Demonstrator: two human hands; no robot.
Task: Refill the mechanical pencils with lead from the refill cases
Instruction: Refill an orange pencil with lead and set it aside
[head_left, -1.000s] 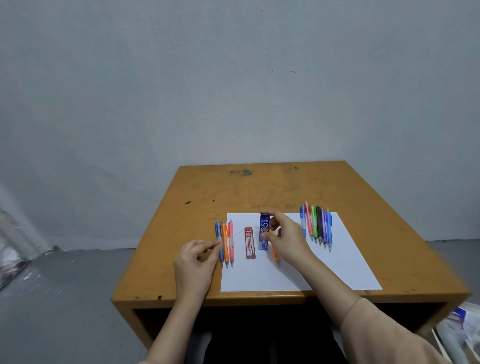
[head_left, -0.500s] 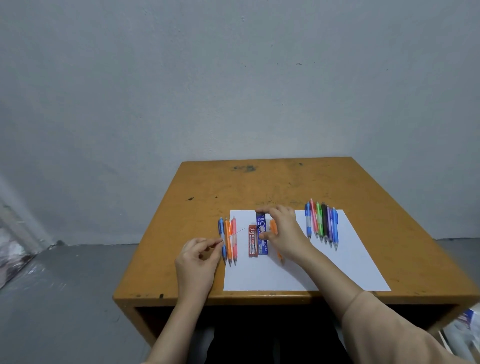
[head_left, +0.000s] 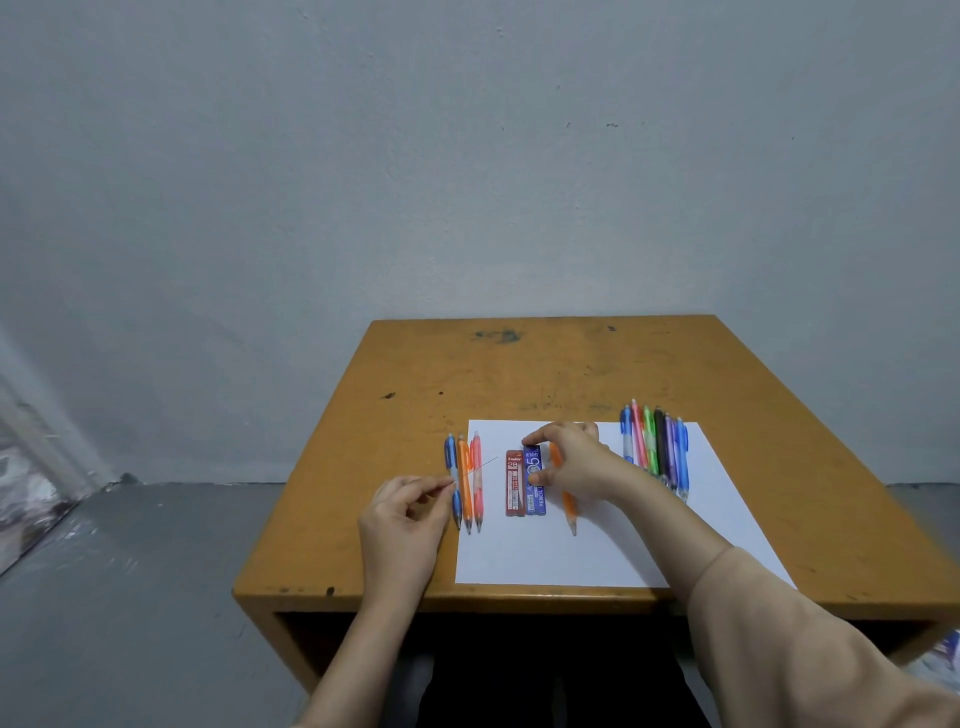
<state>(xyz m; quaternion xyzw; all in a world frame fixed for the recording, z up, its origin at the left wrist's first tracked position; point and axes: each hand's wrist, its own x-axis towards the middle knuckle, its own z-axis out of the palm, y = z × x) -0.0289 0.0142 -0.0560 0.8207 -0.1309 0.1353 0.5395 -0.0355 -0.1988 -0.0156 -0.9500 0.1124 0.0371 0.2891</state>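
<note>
My left hand (head_left: 405, 512) pinches a thin lead stick (head_left: 480, 466) that points up and right over three pencils (head_left: 466, 480), blue, orange and pink, lying at the paper's left edge. My right hand (head_left: 574, 462) pinches the blue refill case (head_left: 535, 483), which lies flat beside the red refill case (head_left: 514, 483) on the white paper (head_left: 571, 551). An orange pencil (head_left: 567, 499) lies under my right hand, its tip toward me. Several more coloured pencils (head_left: 655, 447) lie in a row at the paper's far right.
The paper sits on a small orange-brown wooden table (head_left: 519, 374) against a grey wall. Grey floor lies to the left. Some packaging (head_left: 948, 649) shows at the lower right edge.
My right hand has set the blue case down next to the red case, with the orange pencil now lying on the paper beneath it. My left hand keeps pinching the lead.
</note>
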